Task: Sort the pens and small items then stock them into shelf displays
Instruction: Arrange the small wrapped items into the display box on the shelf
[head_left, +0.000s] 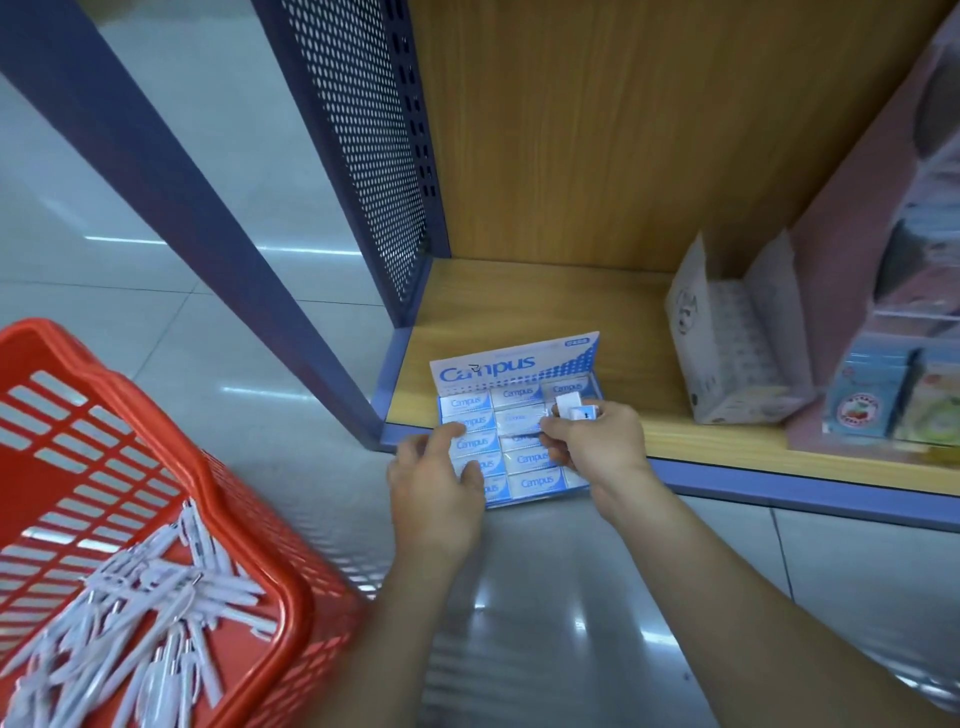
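A blue and white Campus display box (511, 364) of erasers lies half on the wooden shelf (524, 306), its near end jutting past the shelf's front edge. Rows of blue-sleeved erasers (535, 484) fill it. My left hand (434, 478) grips the box's near left corner, thumb on top of the erasers. My right hand (592, 441) is over the box's right side and pinches a small white eraser (574, 408) between its fingers.
A red plastic basket (218, 499) at lower left holds several white pens (156, 608). A white open carton (737, 338) stands on the shelf to the right, with pink packaged goods (883, 291) beyond it. A blue perforated panel (363, 156) bounds the shelf's left side.
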